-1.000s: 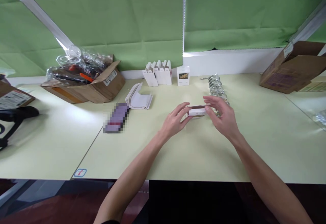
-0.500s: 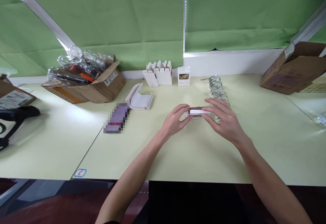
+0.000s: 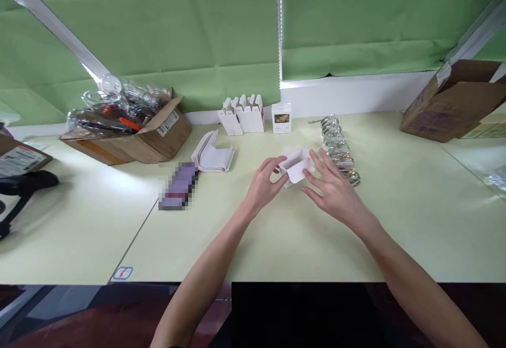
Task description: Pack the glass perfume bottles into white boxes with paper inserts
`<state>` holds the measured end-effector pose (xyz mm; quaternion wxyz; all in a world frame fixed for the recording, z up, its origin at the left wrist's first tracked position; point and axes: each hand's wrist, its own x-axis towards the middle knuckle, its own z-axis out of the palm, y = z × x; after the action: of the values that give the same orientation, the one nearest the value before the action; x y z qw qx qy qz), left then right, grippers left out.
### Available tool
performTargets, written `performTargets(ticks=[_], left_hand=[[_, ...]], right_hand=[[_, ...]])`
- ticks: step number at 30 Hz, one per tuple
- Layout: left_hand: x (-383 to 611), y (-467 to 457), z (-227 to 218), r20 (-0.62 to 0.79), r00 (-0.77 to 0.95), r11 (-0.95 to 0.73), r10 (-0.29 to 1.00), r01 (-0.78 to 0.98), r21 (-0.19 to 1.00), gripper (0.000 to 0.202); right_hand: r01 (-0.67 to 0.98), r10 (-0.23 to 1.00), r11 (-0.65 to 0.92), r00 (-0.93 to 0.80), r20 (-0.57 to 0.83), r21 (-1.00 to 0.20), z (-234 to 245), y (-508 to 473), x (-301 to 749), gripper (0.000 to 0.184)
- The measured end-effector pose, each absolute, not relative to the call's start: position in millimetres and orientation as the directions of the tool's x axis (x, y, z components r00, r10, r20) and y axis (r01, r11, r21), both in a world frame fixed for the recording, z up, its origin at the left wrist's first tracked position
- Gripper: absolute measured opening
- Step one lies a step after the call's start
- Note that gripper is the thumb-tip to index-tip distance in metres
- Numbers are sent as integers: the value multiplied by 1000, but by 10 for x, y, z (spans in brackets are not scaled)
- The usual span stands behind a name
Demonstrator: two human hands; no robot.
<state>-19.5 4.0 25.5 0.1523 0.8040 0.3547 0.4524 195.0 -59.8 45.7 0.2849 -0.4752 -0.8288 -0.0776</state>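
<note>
A small white carton is held just above the pale table between both my hands. My left hand pinches its left end with curled fingers. My right hand grips its right side, fingers partly stretched along it; the carton is tilted and partly opened up. A row of shiny clear-wrapped items lies just right of my right hand. A stack of flat white carton blanks lies to the left.
Several upright white cartons and one printed carton stand at the back. An open cardboard box with plastic-wrapped goods sits at back left, another cardboard box at back right. A purple blurred object lies left.
The carton, held flat between my hands before, is now turned and opened into a box shape. Both hands shifted slightly left and toward the back.
</note>
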Motion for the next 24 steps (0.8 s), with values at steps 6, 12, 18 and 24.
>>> performTargets(ticks=[6, 12, 18, 24], left_hand=[[-198, 38, 204, 606, 316, -675, 730, 470, 568, 42], [-231, 77, 157, 589, 328, -661, 738, 525, 536, 56], [-255, 71, 152, 579, 329, -651, 746, 541, 532, 75], [-263, 39, 201, 620, 345, -691, 705, 532, 489, 80]], right_hand=[[828, 783, 527, -386, 488, -190, 415, -628, 1896, 43], [787, 736, 534, -252, 628, -310, 608, -667, 1987, 36], [752, 615, 410, 190, 765, -516, 895, -701, 2274, 24], [699, 732, 206, 354, 582, -685, 916, -729, 2623, 32]])
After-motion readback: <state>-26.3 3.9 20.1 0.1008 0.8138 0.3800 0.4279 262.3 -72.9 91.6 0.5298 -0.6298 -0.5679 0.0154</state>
